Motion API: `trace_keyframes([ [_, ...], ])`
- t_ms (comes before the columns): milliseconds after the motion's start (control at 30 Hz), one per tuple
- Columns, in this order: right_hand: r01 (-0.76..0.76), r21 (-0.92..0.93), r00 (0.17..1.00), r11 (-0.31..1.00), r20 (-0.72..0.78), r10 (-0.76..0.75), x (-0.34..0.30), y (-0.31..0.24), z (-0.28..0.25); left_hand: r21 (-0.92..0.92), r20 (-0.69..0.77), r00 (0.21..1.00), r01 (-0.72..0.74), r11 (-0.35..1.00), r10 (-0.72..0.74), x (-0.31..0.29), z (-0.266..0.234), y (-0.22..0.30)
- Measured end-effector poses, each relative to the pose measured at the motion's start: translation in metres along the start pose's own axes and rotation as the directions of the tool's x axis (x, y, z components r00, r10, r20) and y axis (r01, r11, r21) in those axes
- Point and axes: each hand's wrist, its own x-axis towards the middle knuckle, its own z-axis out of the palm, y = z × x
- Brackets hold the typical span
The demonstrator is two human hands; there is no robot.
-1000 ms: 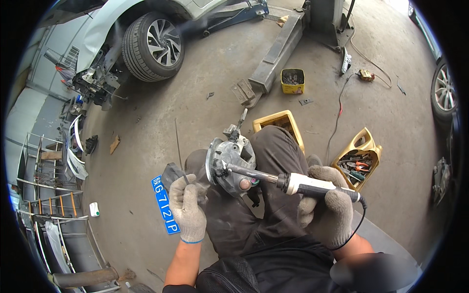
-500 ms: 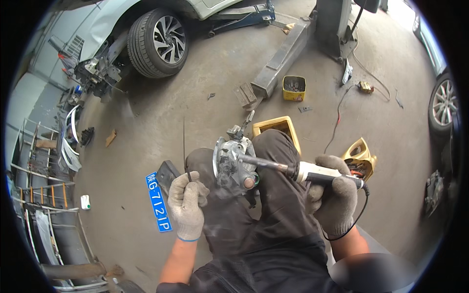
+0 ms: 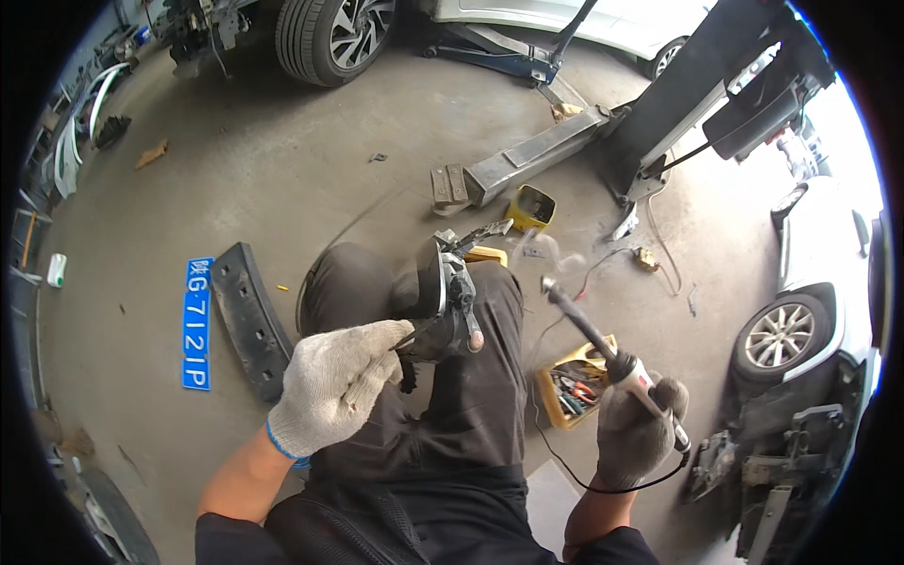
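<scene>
A grey-and-black car part [image 3: 459, 299], perhaps a lamp unit, rests between my knees, tilted with its edge toward me. My left hand [image 3: 331, 375], in a knitted glove, pinches a thin dark rod [image 3: 331, 247] beside the part; the rod's long end bows up over my left knee, blurred. My gloved right hand [image 3: 633, 431] is wrapped round the white handle of a corded soldering iron [image 3: 586, 323]. Its thick metal tip points up and left, apart from the part, with smoke rising off it.
Right of my knees sits a cut-open yellow container [image 3: 556, 411] of tools. Ahead are a yellow tub [image 3: 530, 209] and a lift arm [image 3: 537, 155]. A blue number plate [image 3: 197, 325] and a black plastic strip [image 3: 252, 318] lie at left. Cars stand around.
The soldering iron has come away from the part, swinging right and upright. My left hand has moved closer to the part, and the rod now bows sideways. The view has shifted right.
</scene>
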Motion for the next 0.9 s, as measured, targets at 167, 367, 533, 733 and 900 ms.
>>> trace_keyframes([
  [167,0.144,-0.032,0.986,0.989,0.084,-0.141,-0.008,-0.031,-0.017,-0.306,0.023,0.985,0.171,0.937,-0.173,-0.005,0.029,0.004],
  [367,0.071,0.371,0.971,0.926,0.186,-0.149,-0.023,-0.040,-0.013,-0.445,0.077,0.965,0.259,0.857,-0.252,-0.009,0.046,-0.005],
  [533,0.228,0.516,0.908,0.826,0.194,-0.372,-0.023,-0.038,0.001,-0.415,0.098,0.963,0.268,0.870,-0.250,-0.001,0.046,-0.003],
  [733,0.268,0.529,0.845,0.806,0.272,-0.460,-0.018,-0.043,0.005,-0.420,0.134,0.949,0.316,0.850,-0.286,-0.002,0.048,0.000],
  [900,0.392,0.431,0.799,0.813,0.278,-0.533,-0.012,-0.038,0.003,-0.471,0.113,0.942,0.330,0.818,-0.315,-0.004,0.056,0.003],
])
